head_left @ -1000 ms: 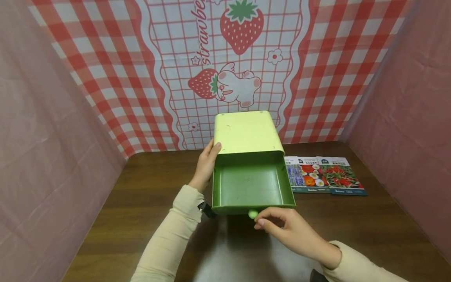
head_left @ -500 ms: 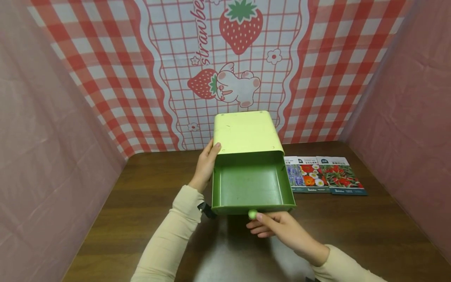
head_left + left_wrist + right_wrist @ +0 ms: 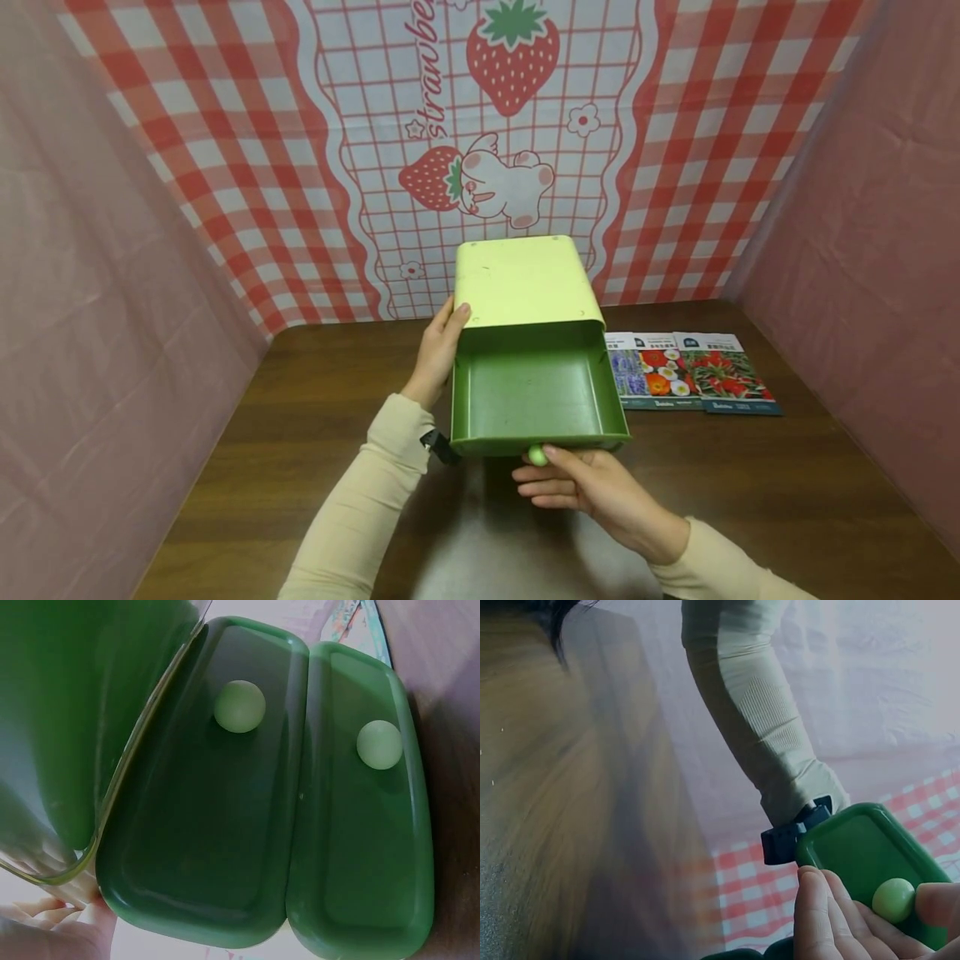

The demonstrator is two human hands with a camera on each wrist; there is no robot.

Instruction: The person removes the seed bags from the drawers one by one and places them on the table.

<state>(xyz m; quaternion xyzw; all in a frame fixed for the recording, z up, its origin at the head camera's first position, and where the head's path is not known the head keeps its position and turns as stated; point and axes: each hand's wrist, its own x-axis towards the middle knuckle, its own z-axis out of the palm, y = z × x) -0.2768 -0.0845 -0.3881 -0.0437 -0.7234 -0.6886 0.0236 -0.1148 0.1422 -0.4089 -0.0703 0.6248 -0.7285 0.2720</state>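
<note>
A small drawer cabinet [image 3: 528, 279] with a pale yellow-green shell stands in the middle of the table. Its top drawer [image 3: 528, 392], green, is pulled far out, and the bare inside shows. Two lower drawers [image 3: 202, 802] with round knobs are pushed in, as the left wrist view shows. My left hand [image 3: 437, 354] rests against the cabinet's left side, thumb at the top front corner. With thumb and fingers, my right hand [image 3: 592, 496] pinches the pale green knob [image 3: 893, 900] of the pulled-out drawer; the other fingers extend underneath.
Several flower seed packets [image 3: 738, 379] lie overlapping on the wooden table [image 3: 322, 400], right of the cabinet. Behind stands a red-and-white checked strawberry cloth [image 3: 675, 167]. Pink cloths [image 3: 847, 250] hang along both sides.
My right hand has shifted left; its thumb has come onto the knob and its fingers have spread out beneath. The left hand, the cabinet and the pulled-out drawer have stayed put.
</note>
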